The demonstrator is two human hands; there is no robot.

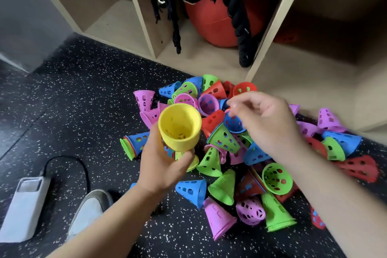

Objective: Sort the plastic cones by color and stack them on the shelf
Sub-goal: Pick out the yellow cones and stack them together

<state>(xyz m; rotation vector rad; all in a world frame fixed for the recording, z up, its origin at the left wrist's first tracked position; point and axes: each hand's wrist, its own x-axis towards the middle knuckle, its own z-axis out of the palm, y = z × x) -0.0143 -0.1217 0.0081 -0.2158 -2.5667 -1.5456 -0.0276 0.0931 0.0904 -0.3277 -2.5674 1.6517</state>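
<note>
A pile of perforated plastic cones in pink, green, blue and red lies on the speckled floor in front of the wooden shelf. My left hand grips a stack of yellow cones by its narrow end, wide mouth turned up toward me. My right hand hovers over the middle of the pile, fingers loosely curled and blurred, holding nothing that I can see. A blue cone lies just under its fingertips.
The shelf's middle compartment holds a red ball and black ropes; the left compartment and right compartment show bare wood. A white power bank with a black cable and a grey shoe are at the lower left.
</note>
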